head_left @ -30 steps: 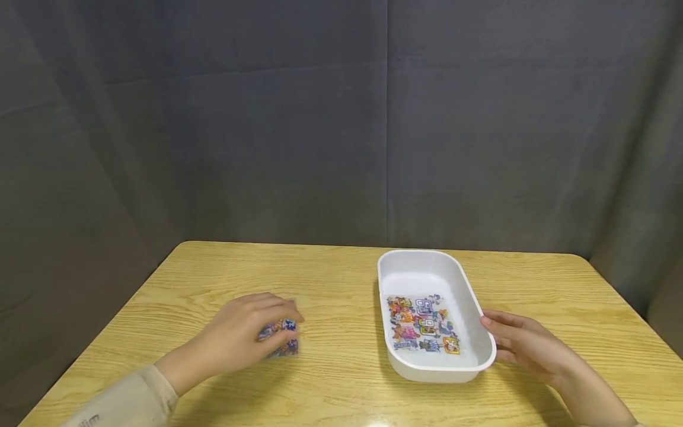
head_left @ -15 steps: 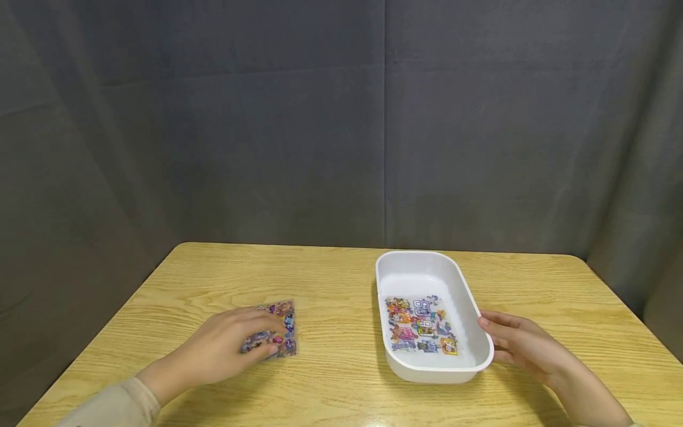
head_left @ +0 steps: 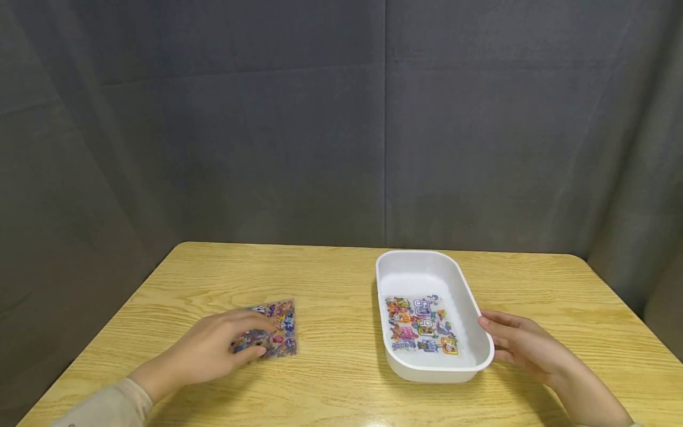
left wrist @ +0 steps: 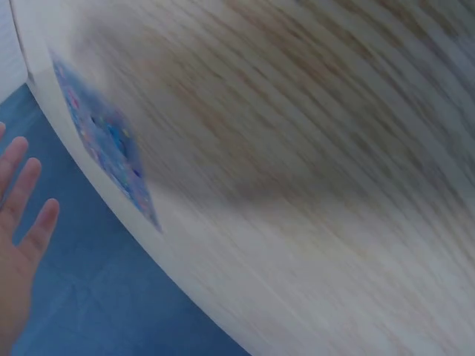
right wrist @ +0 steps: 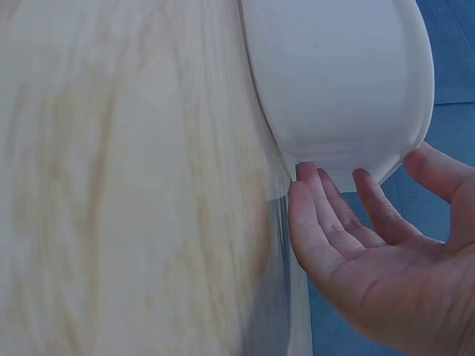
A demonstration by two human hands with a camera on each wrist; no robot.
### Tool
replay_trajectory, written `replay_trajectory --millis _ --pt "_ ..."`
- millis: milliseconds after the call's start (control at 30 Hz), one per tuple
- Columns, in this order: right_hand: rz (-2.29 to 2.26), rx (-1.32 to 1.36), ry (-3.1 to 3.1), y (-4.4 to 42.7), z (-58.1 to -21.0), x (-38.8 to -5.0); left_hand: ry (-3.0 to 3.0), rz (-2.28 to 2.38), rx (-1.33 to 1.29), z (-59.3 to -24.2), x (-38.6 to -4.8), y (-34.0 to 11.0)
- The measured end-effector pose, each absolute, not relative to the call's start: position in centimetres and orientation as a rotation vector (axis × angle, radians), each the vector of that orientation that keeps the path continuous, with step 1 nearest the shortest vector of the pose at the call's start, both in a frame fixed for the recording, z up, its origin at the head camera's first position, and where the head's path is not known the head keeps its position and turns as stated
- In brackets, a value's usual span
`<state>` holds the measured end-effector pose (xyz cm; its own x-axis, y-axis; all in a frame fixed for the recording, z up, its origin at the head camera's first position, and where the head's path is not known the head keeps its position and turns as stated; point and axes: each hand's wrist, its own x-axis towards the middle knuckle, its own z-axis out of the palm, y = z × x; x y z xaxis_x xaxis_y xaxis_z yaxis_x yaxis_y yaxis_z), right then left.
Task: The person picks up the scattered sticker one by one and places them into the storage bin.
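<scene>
Left hand point(head_left: 205, 344) was loosely spread over a flat, multicoloured clear-plastic packet point(head_left: 284, 333), in from the counter's point(head_left: 336, 284) left edge; contact unclear. Packet looked light, bendy, slippery; best pinched by its right edge. White oblong plastic tray point(head_left: 418, 279) sat farther right, printed clear sheet point(head_left: 425, 326) inside; right hand point(head_left: 530, 347) pinched its near-right rim.

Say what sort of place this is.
Likely a staged tabletop workspace, though the wider room is out of view: a wood-grain table bearing a flat colourful packet, with dark fabric hanging behind.
</scene>
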<state>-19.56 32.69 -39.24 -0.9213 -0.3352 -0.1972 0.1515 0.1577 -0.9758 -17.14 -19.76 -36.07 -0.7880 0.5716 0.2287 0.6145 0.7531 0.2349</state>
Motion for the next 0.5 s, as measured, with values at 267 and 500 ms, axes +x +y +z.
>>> replay_trajectory --millis 267,500 --pt "-1.818 -0.189 2.072 32.7 -39.2 -19.6 -2.879 -0.43 -0.903 -36.4 -17.6 -20.9" --pt "-1.823 -0.189 2.064 32.7 -39.2 -19.6 -2.928 -0.436 -0.845 -36.6 -17.9 -21.6"
